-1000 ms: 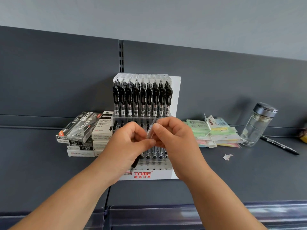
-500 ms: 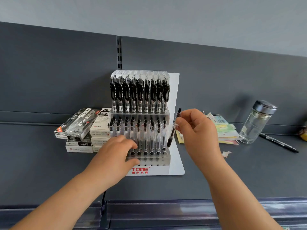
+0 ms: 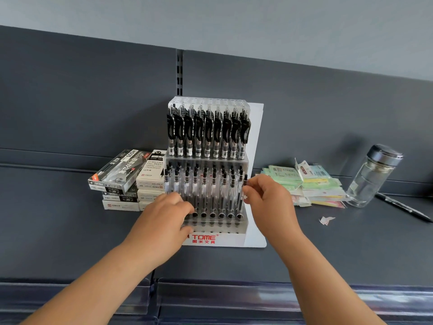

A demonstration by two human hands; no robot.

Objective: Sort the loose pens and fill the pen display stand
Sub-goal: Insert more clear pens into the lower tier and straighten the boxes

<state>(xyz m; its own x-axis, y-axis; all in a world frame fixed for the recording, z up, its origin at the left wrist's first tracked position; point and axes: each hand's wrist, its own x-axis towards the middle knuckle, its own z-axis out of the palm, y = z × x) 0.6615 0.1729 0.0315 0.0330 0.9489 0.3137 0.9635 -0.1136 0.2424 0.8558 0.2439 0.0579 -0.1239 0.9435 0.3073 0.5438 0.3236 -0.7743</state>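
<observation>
On the shelf (image 3: pixel 328 254), my right grip (image 3: pixel 269 200) pinches a pen (image 3: pixel 245 178) into the stand (image 3: pixel 210 238) my left grip (image 3: pixel 161 219) holds; next, seat it straight.

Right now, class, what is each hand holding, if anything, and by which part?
The right hand pinches a clear pen near its black top end. The left hand rests on the stand at its front; whether it holds anything cannot be told.

Clear: shelf (image 3: pixel 70 231) front of stand (image 3: pixel 255 137) | Left: boxes (image 3: pixel 124 179) just beside stand | Right: packets (image 3: pixel 311 186), bottle (image 3: pixel 372 177), loose pen (image 3: pixel 403 208) | Rear: back panel (image 3: pixel 93 102)
</observation>
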